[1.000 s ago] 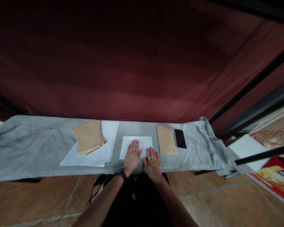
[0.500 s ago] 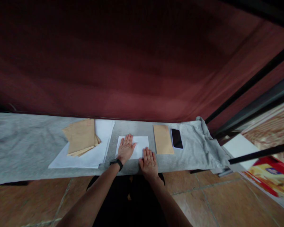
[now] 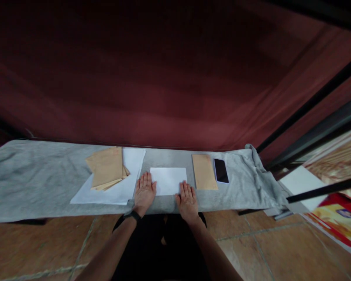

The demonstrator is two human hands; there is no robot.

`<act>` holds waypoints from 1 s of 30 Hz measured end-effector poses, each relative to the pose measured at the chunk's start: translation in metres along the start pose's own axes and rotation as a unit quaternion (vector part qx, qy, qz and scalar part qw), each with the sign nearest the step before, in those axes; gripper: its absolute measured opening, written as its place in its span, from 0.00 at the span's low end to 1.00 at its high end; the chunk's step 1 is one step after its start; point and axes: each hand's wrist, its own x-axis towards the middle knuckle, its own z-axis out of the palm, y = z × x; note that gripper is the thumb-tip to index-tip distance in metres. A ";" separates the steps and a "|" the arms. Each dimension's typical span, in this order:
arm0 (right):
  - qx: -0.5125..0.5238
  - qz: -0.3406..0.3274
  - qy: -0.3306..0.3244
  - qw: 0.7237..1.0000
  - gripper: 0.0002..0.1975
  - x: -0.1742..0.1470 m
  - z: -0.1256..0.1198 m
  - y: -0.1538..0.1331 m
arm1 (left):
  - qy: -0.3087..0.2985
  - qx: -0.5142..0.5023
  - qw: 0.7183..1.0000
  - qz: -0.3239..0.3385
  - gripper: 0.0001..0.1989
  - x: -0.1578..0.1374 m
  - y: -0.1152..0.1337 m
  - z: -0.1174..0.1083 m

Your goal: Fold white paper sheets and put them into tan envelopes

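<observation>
A white sheet of paper (image 3: 169, 181), apparently folded, lies flat on the grey cloth in front of me. My left hand (image 3: 144, 191), with a black watch on its wrist, rests palm down at the paper's left edge, fingers stretched out. At the lower right corner of the paper lies my right hand (image 3: 187, 199), also flat with its fingers extended. Neither hand grips anything. To the left, several brown envelopes (image 3: 107, 168) are fanned in a pile on larger white sheets (image 3: 83, 195). Right of the paper lies a single brown envelope (image 3: 204, 172).
A smartphone (image 3: 221, 171) with a dark screen lies beside the single envelope. The grey cloth (image 3: 46, 175) covers a long narrow bench against a dark red panel (image 3: 163, 109). Black bars (image 3: 310, 99) and a red and yellow box (image 3: 339, 220) stand at the right.
My left hand has slid left, from on top of the white paper to its left edge. My right hand stays by the lower right corner. The view has shifted slightly.
</observation>
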 end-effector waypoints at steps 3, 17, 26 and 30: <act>-0.002 0.000 -0.008 1.000 0.29 0.000 -0.001 0.000 | -0.002 0.000 1.000 0.028 0.30 -0.017 0.009 -0.008; 0.036 -0.069 -0.030 0.996 0.26 -0.004 -0.005 -0.020 | -0.063 -0.086 0.994 0.017 0.29 -0.044 0.018 -0.018; 0.024 -0.039 -0.041 0.998 0.27 -0.011 -0.011 -0.025 | -0.078 -0.279 0.942 -0.168 0.24 -0.013 0.019 -0.042; 0.026 -0.035 -0.027 0.999 0.27 -0.013 -0.012 -0.027 | -0.088 -0.319 0.921 -0.205 0.18 0.003 0.013 -0.046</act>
